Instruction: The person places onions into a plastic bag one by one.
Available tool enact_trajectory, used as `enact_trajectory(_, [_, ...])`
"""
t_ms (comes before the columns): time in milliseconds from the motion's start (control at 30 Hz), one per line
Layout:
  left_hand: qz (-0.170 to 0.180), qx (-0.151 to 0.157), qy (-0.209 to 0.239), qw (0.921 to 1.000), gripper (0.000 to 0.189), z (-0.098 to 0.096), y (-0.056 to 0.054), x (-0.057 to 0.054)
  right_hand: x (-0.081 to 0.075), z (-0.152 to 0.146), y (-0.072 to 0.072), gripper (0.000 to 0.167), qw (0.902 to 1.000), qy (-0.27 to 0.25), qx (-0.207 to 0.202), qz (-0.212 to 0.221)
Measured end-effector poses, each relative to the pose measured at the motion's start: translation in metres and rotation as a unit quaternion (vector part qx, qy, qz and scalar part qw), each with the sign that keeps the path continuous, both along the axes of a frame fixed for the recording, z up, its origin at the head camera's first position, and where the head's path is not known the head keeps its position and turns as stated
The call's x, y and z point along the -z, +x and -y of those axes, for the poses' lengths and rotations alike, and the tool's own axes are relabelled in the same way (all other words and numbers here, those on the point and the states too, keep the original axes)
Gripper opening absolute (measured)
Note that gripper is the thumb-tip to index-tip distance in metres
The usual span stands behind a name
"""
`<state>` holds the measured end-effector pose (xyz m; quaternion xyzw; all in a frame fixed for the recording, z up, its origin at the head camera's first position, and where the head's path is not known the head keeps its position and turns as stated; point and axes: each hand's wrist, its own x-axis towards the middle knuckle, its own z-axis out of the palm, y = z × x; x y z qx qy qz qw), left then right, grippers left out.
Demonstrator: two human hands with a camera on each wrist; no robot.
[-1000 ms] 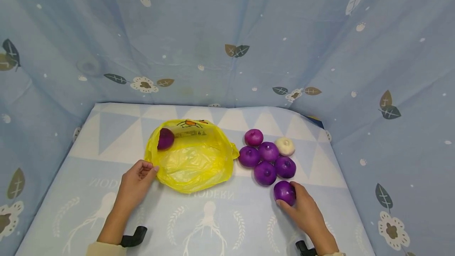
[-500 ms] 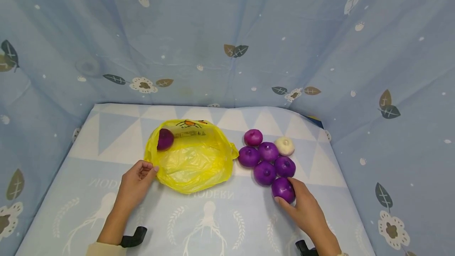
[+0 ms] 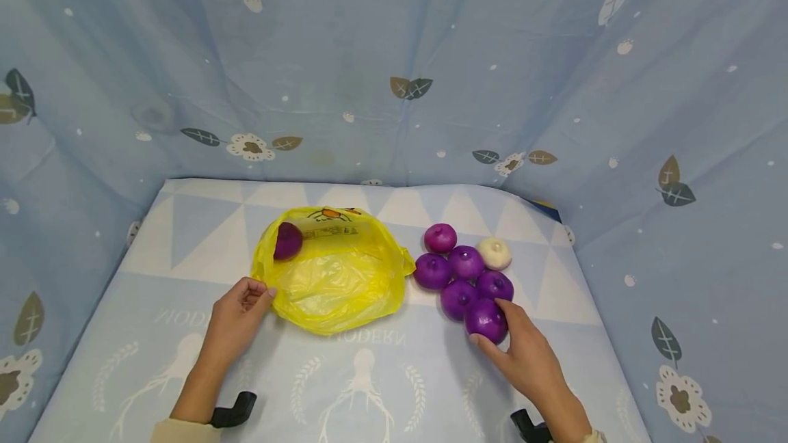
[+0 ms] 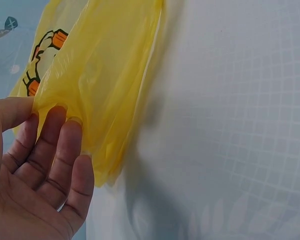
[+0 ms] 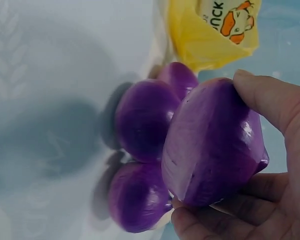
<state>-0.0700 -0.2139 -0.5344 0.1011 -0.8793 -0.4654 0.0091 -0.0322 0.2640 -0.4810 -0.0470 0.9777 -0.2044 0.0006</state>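
Observation:
My left hand pinches the near left rim of a yellow plastic bag, thumb against fingers, as the left wrist view shows. The bag's mouth gapes upward, and one purple onion lies inside at its left. With thumb and fingers around it, my right hand grips another purple onion. In the right wrist view this onion is raised in front of the others. Several purple onions sit clustered to the right of the bag, and a pale white onion stands at the cluster's far right.
A patterned cloth covers the table. Blue printed curtains enclose the back and both sides. A dark blue and yellow item pokes out at the back right corner. Black wrist mounts sit below the hands.
My right hand has moved the gripped onion slightly left and away from me, so it now overlaps the cluster's near side. The left hand and bag stay where they were.

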Motion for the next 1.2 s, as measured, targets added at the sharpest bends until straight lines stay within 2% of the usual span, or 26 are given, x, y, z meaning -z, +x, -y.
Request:
enact_trajectory(200, [0.018, -0.005, 0.001, 0.9998, 0.042, 0.001, 0.001, -0.001, -0.009, 0.007, -0.01, 0.083, 0.9995, 0.001, -0.028, -0.017])
enact_trajectory(367, [0.008, -0.002, 0.0, 1.0, 0.041, 0.001, 0.001, 0.0, -0.014, 0.016, -0.016, 0.082, 0.9978, 0.01, -0.059, -0.028])
enact_trajectory(500, [0.001, 0.002, -0.006, 1.0, 0.04, 0.001, 0.002, -0.001, -0.017, 0.024, -0.021, 0.081, 0.9964, 0.011, -0.08, -0.027])
enact_trajectory(767, [0.015, 0.025, 0.003, 0.9996, 0.039, 0.001, 0.002, -0.005, -0.024, 0.037, -0.027, 0.084, 0.9933, 0.03, -0.109, -0.026])
enact_trajectory(1000, [0.004, 0.023, 0.002, 0.9997, 0.038, 0.0, 0.002, -0.006, -0.03, 0.052, -0.036, 0.084, 0.9873, 0.035, -0.152, -0.033])
enact_trajectory(1200, [-0.003, 0.025, 0.004, 0.9997, 0.036, -0.002, 0.001, -0.008, -0.027, 0.065, -0.043, 0.081, 0.9799, 0.029, -0.191, -0.05])
